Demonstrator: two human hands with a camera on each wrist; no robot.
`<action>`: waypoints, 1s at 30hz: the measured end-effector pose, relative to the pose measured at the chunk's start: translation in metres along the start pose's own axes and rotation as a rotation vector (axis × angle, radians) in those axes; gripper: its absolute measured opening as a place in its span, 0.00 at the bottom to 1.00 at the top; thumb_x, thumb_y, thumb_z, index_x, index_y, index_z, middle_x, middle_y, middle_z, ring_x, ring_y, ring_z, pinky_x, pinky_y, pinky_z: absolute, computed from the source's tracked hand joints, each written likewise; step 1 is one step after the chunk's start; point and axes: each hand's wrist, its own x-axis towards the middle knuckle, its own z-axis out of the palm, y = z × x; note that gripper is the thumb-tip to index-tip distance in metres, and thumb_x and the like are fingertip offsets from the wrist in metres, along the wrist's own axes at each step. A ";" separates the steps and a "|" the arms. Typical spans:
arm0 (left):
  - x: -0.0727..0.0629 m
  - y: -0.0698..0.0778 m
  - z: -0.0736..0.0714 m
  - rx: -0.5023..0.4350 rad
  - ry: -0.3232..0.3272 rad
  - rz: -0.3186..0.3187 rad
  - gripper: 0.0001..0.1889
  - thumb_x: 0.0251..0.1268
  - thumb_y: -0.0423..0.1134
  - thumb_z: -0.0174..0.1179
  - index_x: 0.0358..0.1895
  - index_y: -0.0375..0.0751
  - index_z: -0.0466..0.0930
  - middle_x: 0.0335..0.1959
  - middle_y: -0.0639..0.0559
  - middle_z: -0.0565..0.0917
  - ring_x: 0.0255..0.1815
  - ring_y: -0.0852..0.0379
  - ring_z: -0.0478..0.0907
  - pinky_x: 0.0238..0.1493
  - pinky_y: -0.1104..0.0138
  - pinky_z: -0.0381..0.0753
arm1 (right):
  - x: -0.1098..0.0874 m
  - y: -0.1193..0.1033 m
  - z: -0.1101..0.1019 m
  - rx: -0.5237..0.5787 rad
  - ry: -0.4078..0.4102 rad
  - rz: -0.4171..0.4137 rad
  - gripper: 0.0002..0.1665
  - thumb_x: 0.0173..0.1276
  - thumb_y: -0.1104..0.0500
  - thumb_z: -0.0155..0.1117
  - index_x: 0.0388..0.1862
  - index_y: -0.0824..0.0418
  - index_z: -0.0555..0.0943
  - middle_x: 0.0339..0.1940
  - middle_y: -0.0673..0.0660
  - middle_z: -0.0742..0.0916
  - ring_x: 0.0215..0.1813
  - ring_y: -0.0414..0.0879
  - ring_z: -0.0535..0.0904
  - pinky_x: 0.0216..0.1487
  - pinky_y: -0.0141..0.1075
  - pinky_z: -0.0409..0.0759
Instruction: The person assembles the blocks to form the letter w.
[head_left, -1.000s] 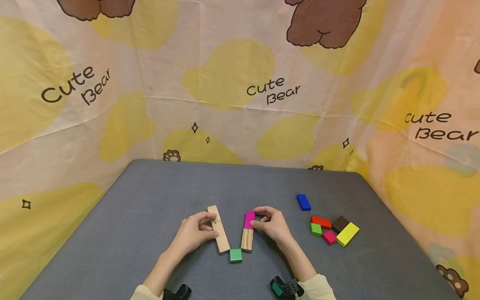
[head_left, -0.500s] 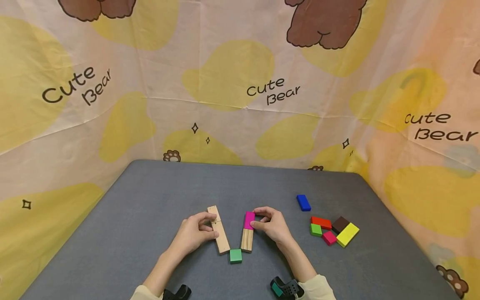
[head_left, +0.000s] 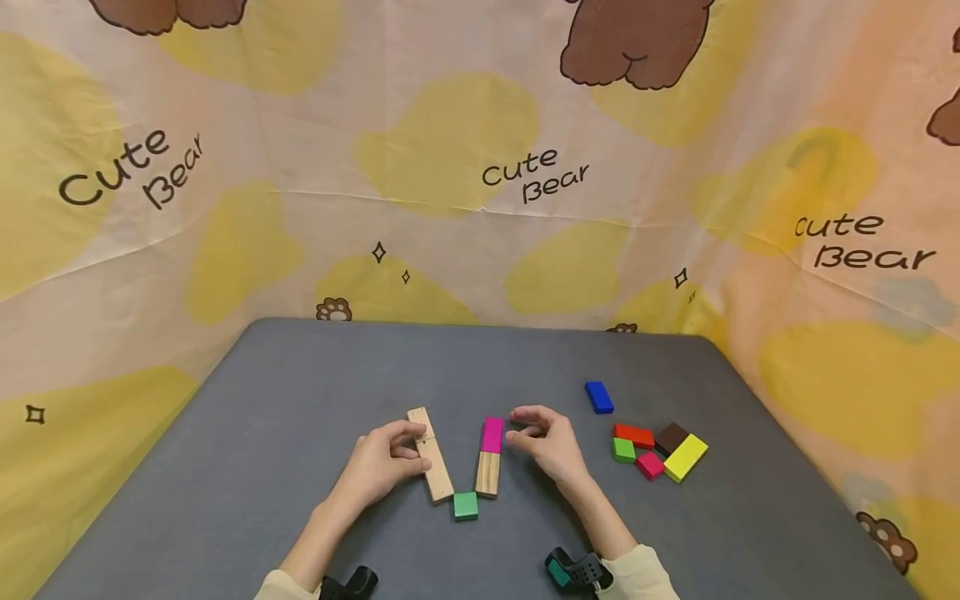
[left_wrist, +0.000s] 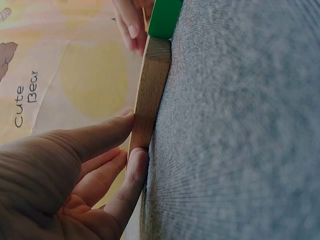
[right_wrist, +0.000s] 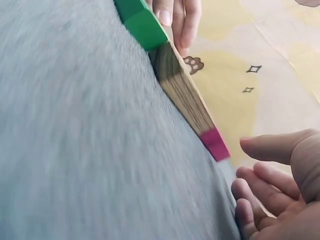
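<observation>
While the left hand (head_left: 381,462) touches wooden blocks (head_left: 437,477), the backdrop (head_left: 450,242) reads "cute Bear".

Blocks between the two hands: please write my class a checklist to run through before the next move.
1. Right hand clear of the magenta block: ok, a gap shows.
2. Magenta block lined up end to end with the striped wooden block: ok.
3. Darker green block at the near ends of both rows: ok.
4. Left hand off the pale wooden row: not ok, its fingers touch it.
5. Pressure of those fingers: cannot tell.
6. Blue block beside the red block: not ok, they lie apart.
</observation>
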 end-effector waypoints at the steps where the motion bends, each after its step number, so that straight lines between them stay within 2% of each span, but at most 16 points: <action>1: 0.000 0.000 0.000 0.003 0.003 -0.001 0.25 0.51 0.34 0.76 0.55 0.42 0.83 0.51 0.49 0.85 0.38 0.59 0.84 0.39 0.60 0.81 | -0.001 0.000 -0.003 -0.025 0.017 -0.016 0.19 0.58 0.64 0.76 0.49 0.63 0.84 0.47 0.57 0.87 0.38 0.49 0.80 0.31 0.35 0.75; 4: 0.000 0.000 -0.001 0.002 0.003 -0.005 0.24 0.51 0.34 0.76 0.55 0.43 0.83 0.51 0.49 0.85 0.38 0.59 0.84 0.40 0.59 0.81 | -0.005 0.000 -0.017 -0.111 0.052 -0.063 0.18 0.59 0.63 0.76 0.49 0.60 0.85 0.45 0.55 0.87 0.40 0.47 0.80 0.37 0.37 0.78; 8: 0.000 0.000 0.000 0.005 -0.002 0.000 0.24 0.51 0.34 0.76 0.55 0.42 0.83 0.50 0.49 0.85 0.38 0.59 0.84 0.40 0.59 0.81 | -0.014 0.005 -0.048 -0.196 0.043 -0.139 0.18 0.60 0.61 0.76 0.50 0.59 0.85 0.45 0.56 0.86 0.43 0.47 0.80 0.44 0.38 0.79; 13: 0.001 -0.002 0.000 0.026 0.006 0.006 0.24 0.51 0.35 0.76 0.55 0.43 0.83 0.49 0.50 0.85 0.37 0.60 0.84 0.40 0.59 0.80 | -0.022 0.016 -0.096 -0.299 0.036 -0.229 0.20 0.60 0.56 0.76 0.51 0.59 0.85 0.44 0.57 0.86 0.43 0.48 0.80 0.43 0.38 0.80; 17: 0.001 -0.002 0.000 0.027 0.012 0.009 0.24 0.51 0.35 0.76 0.55 0.43 0.83 0.49 0.50 0.85 0.37 0.60 0.84 0.40 0.59 0.81 | -0.023 0.026 -0.130 -0.362 0.009 -0.223 0.20 0.61 0.54 0.76 0.50 0.58 0.84 0.42 0.55 0.86 0.41 0.47 0.81 0.39 0.36 0.80; 20: 0.001 -0.002 0.001 0.023 0.007 0.008 0.24 0.50 0.35 0.76 0.55 0.42 0.83 0.49 0.50 0.85 0.37 0.60 0.84 0.39 0.60 0.81 | -0.024 0.031 -0.149 -0.346 -0.039 -0.184 0.20 0.60 0.54 0.76 0.50 0.59 0.84 0.43 0.54 0.87 0.41 0.47 0.83 0.37 0.35 0.81; 26: 0.001 -0.001 0.000 0.012 0.009 -0.011 0.25 0.51 0.35 0.76 0.55 0.43 0.83 0.49 0.50 0.85 0.37 0.60 0.84 0.39 0.60 0.80 | -0.020 0.036 -0.166 -0.300 -0.119 -0.167 0.20 0.58 0.55 0.78 0.48 0.59 0.84 0.44 0.55 0.87 0.42 0.48 0.83 0.40 0.36 0.80; 30: 0.003 0.001 0.000 0.021 0.006 -0.023 0.24 0.51 0.35 0.76 0.55 0.44 0.83 0.49 0.50 0.85 0.37 0.60 0.84 0.40 0.59 0.80 | -0.019 0.040 -0.172 -0.286 -0.139 -0.144 0.19 0.57 0.57 0.79 0.46 0.60 0.85 0.42 0.56 0.87 0.40 0.48 0.81 0.39 0.35 0.80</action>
